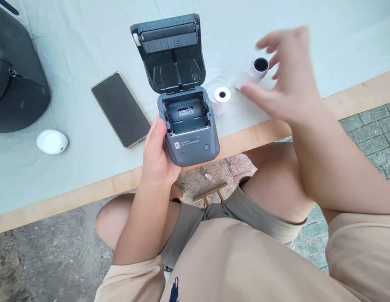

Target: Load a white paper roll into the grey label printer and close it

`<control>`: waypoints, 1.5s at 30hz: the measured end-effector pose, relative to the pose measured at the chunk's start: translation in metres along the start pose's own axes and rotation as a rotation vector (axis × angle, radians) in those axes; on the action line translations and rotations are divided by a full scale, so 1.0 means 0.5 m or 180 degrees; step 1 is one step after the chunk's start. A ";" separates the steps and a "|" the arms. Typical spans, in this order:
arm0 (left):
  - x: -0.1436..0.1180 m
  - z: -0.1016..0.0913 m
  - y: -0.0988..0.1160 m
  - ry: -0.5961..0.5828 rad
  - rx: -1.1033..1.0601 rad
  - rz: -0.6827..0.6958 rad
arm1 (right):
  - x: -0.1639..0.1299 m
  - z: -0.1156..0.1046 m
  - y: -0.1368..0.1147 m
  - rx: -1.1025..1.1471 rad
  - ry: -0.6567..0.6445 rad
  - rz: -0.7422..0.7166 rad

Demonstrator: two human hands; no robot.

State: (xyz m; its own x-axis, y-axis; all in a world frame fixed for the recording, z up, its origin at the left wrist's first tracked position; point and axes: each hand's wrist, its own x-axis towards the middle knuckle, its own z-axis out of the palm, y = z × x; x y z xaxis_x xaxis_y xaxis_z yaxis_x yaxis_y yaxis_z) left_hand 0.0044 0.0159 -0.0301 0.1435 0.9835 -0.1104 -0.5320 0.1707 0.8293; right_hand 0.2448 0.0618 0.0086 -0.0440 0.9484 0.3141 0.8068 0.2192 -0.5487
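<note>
My left hand (157,153) grips a dark grey label printer (195,149) at its lower left side, near the table's front edge. The printer's lid (171,54) stands raised, and its paper bay (187,115) shows no roll inside. To the right of the printer stands a small white paper roll (220,102) with a dark core. My right hand (286,75) is spread, fingers apart, around a second white roll (253,73) with a wide black core. That roll lies tilted; whether the fingers touch it I cannot tell.
A smartphone (121,109) with a dark screen lies left of the printer. Farther left are a white rounded case (52,141) and a black bag (17,79) with a zip. A pale cloth (87,33) covers the table, whose wooden edge (119,183) runs before my knees.
</note>
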 end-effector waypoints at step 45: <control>-0.007 -0.004 0.002 -0.0312 -0.0026 -0.0121 | -0.071 0.074 -0.132 0.0259 0.0110 -0.2215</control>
State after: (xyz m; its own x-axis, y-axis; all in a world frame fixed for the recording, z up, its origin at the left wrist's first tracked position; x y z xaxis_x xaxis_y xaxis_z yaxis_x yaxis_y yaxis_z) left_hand 0.0016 0.0129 -0.0299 0.2445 0.9657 -0.0871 -0.5315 0.2085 0.8210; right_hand 0.1712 0.0220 0.0053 -0.5143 0.5740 0.6372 0.5513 0.7904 -0.2670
